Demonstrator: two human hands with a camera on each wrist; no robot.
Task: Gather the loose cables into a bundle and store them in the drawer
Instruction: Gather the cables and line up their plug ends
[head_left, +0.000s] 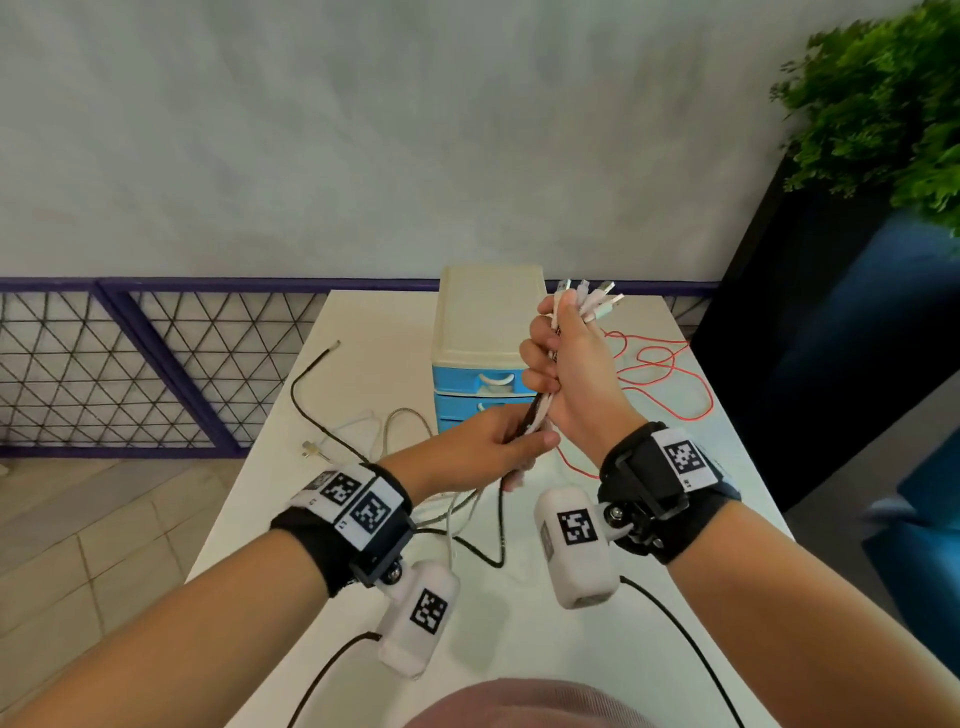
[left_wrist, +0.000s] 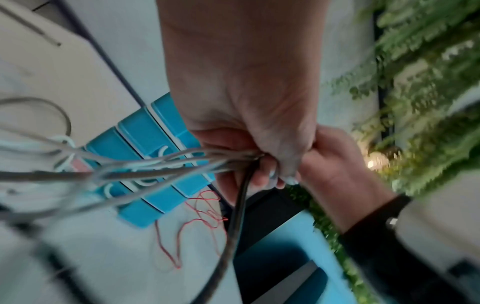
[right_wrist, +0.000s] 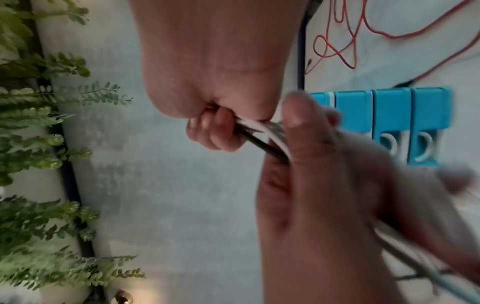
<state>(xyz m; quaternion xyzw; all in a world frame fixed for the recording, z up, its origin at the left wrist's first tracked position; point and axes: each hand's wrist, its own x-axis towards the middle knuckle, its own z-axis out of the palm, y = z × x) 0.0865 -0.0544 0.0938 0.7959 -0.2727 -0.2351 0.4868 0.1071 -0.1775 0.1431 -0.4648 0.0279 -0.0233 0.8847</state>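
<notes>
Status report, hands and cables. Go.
Right hand grips cable bundle near plugs; left hand grips it below. Tails and red cable lie on table. Drawers shut.

No readable words, brands or numbers in any view. The only signs are black-and-white square code markers: two on the left wrist band (head_left: 356, 500), one on the white camera pod (head_left: 422, 618) hanging below it, one on the right wrist band (head_left: 684, 457), and one on the white pod (head_left: 575, 546) beside that. Tiny dark marks sit at the marker corners on the bands, too small to read. The drawer unit (head_left: 485, 332) shows no label on its lid or blue fronts. Both wrist views are blurred and show no text.
</notes>
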